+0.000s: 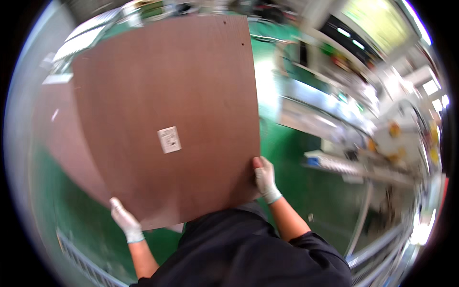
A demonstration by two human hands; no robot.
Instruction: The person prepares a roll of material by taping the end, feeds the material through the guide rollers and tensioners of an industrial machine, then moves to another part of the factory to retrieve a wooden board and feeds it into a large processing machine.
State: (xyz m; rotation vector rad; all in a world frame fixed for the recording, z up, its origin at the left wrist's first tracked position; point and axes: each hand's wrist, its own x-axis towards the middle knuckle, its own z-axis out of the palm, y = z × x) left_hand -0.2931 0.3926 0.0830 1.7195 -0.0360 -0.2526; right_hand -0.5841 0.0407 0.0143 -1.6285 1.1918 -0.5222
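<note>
A large brown wood-look panel (143, 86) fills the middle of the head view, held out in front of my body. It bears a small white label (169, 139) and two dark holes near its far right corner. My left hand (125, 220), in a white glove, grips the panel's near left corner. My right hand (266, 178), gloved too, is closed on the right edge near my body, with the thumb on the upper face. The fingers under the panel are hidden.
Another brown panel (64, 124) lies to the left, partly behind the held one. Blurred machinery with a rail-like bench (334, 165) stands at the right, over a green floor (282, 143). Metal rails (91, 260) show at lower left.
</note>
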